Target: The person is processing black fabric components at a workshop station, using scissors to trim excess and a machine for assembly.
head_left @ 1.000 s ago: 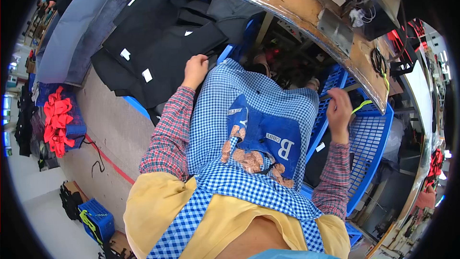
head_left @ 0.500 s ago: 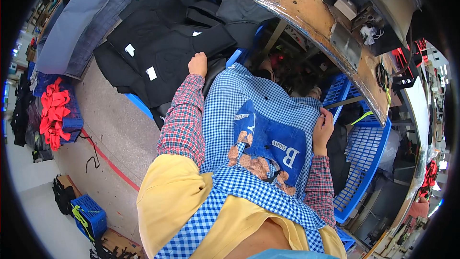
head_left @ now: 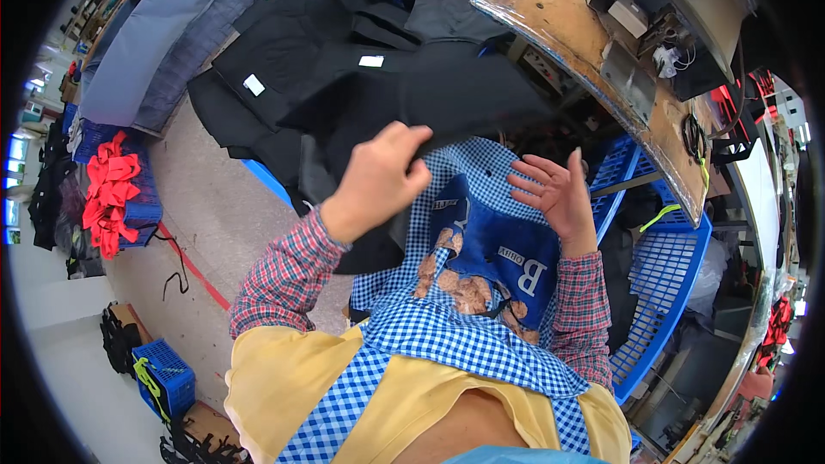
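Closest to the person is a blue-checked apron with a dark blue patch, spread over the lap. Above it the left hand is closed on a piece of black cloth, fingers pinched over its edge, lifting it clear of the lap. The right hand hangs open just beside it, fingers spread, touching nothing that I can see. The black cloth hangs between both hands, in front of the near edge of the wooden table.

To handle this well, I would judge the open hand should catch the free edge opposite the pinch, so the piece hangs flat rather than bunched, and both hands should keep it off the blue crate at the person's right.

Farther off, more black pieces lie stacked on a low surface to the left, some with white labels. Beyond them lies grey cloth. A bundle of red cloth sits in a blue crate near the left wall, and a machine stands on the table's far corner.
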`<state>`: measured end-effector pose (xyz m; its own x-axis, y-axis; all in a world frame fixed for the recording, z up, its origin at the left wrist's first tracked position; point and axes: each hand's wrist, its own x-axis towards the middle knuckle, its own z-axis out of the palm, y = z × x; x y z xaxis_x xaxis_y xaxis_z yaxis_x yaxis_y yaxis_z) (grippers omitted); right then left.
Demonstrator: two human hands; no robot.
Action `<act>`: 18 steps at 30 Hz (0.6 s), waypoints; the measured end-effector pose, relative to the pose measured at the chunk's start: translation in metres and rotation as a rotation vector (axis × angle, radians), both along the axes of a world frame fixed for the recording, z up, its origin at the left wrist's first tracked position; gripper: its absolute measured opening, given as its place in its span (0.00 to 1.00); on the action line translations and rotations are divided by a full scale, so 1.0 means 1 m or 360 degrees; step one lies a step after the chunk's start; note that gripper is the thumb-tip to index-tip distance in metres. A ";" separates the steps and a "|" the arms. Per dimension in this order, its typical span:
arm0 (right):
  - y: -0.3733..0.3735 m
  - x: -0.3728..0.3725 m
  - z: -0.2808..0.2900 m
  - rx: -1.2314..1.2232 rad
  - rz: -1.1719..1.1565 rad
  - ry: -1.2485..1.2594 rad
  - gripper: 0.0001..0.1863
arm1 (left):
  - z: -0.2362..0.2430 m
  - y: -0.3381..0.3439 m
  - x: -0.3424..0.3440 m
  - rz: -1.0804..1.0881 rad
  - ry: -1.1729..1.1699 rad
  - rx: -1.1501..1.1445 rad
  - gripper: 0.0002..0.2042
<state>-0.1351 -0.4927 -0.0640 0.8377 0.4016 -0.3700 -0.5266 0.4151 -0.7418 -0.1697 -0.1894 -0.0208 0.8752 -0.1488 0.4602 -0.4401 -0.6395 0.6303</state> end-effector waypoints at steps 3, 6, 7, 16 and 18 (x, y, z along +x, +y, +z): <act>-0.007 -0.004 0.009 0.0369 -0.0021 -0.0062 0.45 | -0.008 -0.028 -0.025 -0.0370 0.0012 0.0141 0.19; -0.026 -0.012 0.012 -0.0036 -0.0090 0.0055 0.29 | -0.028 -0.062 -0.054 -0.0807 0.0173 0.0326 0.18; -0.032 -0.018 0.012 -0.0443 -0.0102 -0.0016 0.23 | -0.031 -0.070 -0.059 -0.0916 0.0271 0.0413 0.18; -0.056 -0.045 0.077 -0.1172 -0.0055 -0.0931 0.19 | 0.010 -0.095 0.068 -0.0652 0.0087 0.0236 0.21; -0.061 -0.036 0.085 -0.1224 -0.0139 -0.0974 0.19 | 0.020 -0.096 0.089 -0.0871 0.0328 0.0197 0.16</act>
<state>-0.1707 -0.5535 0.0215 0.9870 0.1606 0.0028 0.0475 -0.2752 -0.9602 -0.0804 -0.2853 -0.0006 0.7258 -0.6449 0.2396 -0.6030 -0.4286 0.6728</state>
